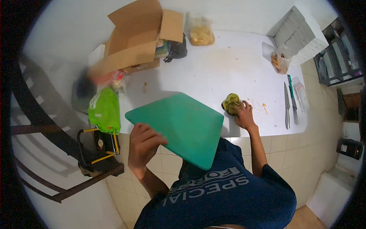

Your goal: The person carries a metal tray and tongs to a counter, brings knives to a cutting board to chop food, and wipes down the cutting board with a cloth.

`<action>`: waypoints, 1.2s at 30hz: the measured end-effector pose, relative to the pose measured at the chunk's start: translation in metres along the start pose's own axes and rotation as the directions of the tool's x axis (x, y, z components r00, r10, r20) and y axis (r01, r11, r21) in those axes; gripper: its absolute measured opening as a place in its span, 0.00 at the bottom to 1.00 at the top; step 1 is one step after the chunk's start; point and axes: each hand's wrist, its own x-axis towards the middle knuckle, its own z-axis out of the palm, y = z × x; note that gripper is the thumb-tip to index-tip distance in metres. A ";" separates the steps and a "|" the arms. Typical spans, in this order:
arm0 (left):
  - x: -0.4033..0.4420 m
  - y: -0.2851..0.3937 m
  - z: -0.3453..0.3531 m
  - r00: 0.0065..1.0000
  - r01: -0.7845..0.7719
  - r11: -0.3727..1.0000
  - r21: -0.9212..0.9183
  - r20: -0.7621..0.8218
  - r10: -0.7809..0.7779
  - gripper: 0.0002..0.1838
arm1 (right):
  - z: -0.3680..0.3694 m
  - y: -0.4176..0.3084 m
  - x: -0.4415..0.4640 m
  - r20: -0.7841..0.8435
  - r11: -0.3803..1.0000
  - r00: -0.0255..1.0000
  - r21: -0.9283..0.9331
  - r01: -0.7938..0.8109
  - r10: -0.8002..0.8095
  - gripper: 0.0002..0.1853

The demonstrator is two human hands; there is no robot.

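My left hand (144,144) grips a green cutting board (181,124) by its left edge, with the fingers closed over it. The board is held up and tilted between my body and the white table (206,68). On the tabletop, my right hand (244,114) is closed on a crumpled yellow-green cloth (231,104). Small food scraps (265,108) lie just right of that hand. Farther right are a large knife (286,107) with a metal handle and a knife with a green part (292,93).
An open cardboard box (133,42) stands at the back left, near a green bag (105,110). A bag of yellowish food (201,35) sits at the back. White stacked boxes (299,36) and another food bag (280,63) occupy the back right.
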 end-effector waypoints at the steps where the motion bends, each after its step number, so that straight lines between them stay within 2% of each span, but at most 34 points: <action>1: 0.005 0.001 -0.001 1.000 -0.001 1.000 -0.001 0.000 0.001 0.10 | 0.006 0.000 -0.006 0.024 0.998 0.998 -0.003 0.057 -0.057 0.30; 2: 0.008 0.005 -0.002 1.000 -0.006 1.000 -0.005 -0.012 0.006 0.10 | 0.006 -0.006 -0.004 0.064 0.984 0.992 0.149 0.099 -0.110 0.36; 3: 0.010 0.007 -0.002 1.000 -0.012 1.000 -0.009 -0.024 0.012 0.10 | 0.005 -0.011 -0.005 0.066 0.982 0.990 0.151 0.112 -0.123 0.36; 5: 0.011 0.009 -0.002 0.999 -0.006 1.000 -0.001 -0.041 0.006 0.10 | -0.003 -0.030 -0.010 0.201 0.961 0.945 0.150 0.231 -0.258 0.38; 7: 0.011 0.009 -0.003 0.998 0.000 1.000 0.008 -0.057 0.001 0.09 | 0.001 -0.045 -0.019 0.183 0.952 0.939 0.148 0.267 -0.291 0.38; 9: 0.013 0.006 -0.006 0.996 -0.069 0.998 -0.011 -0.055 0.069 0.09 | 0.023 -0.055 -0.025 0.115 0.946 0.962 0.244 0.214 -0.248 0.37; 10: 0.010 0.007 -0.007 0.996 -0.045 0.999 0.005 -0.074 0.045 0.09 | 0.030 -0.057 -0.026 -0.006 0.941 0.966 0.225 0.252 -0.257 0.32; 11: 0.008 0.006 -0.009 0.997 -0.060 0.998 -0.010 -0.053 0.060 0.09 | 0.033 -0.062 -0.028 0.001 0.933 0.957 0.222 0.282 -0.290 0.32; 13: 0.005 0.004 -0.012 0.997 -0.051 0.999 -0.010 -0.051 0.051 0.08 | 0.038 -0.074 -0.033 -0.010 0.964 0.989 0.219 0.149 -0.150 0.26; 14: 0.005 0.002 -0.012 0.994 -0.091 0.996 -0.012 -0.057 0.090 0.08 | 0.046 -0.076 -0.033 -0.096 0.974 0.984 0.158 0.163 -0.149 0.21; 17: 0.009 0.001 -0.016 0.989 -0.128 0.992 -0.008 -0.080 0.127 0.09 | 0.057 -0.079 -0.035 -0.054 0.984 0.985 0.064 0.169 -0.166 0.19; 18: 0.011 0.003 -0.019 0.986 -0.146 0.989 -0.013 -0.081 0.144 0.09 | 0.062 -0.078 -0.035 -0.104 0.972 0.971 0.067 0.223 -0.216 0.19; 23: 0.010 0.009 -0.053 0.987 -0.133 0.991 -0.033 -0.096 0.129 0.08 | 0.035 -0.096 -0.041 -0.089 0.943 0.947 0.106 0.316 -0.308 0.17; 25: 0.003 0.008 -0.058 0.987 -0.127 0.991 -0.041 -0.105 0.123 0.07 | 0.020 -0.106 -0.042 -0.096 0.949 0.950 0.078 0.305 -0.297 0.17; 29: -0.007 -0.009 -0.043 0.985 -0.155 0.987 -0.054 -0.079 0.150 0.07 | 0.048 -0.101 -0.044 -0.065 0.953 0.952 0.034 0.303 -0.300 0.16; 33: -0.011 -0.017 -0.043 0.987 -0.162 0.981 -0.111 -0.035 0.159 0.09 | 0.047 -0.121 -0.050 -0.105 0.952 0.959 0.132 0.275 -0.263 0.17; 36: -0.019 -0.025 -0.047 0.983 -0.181 0.980 -0.087 -0.024 0.180 0.10 | 0.047 -0.130 -0.056 -0.057 0.966 0.975 0.129 0.223 -0.217 0.16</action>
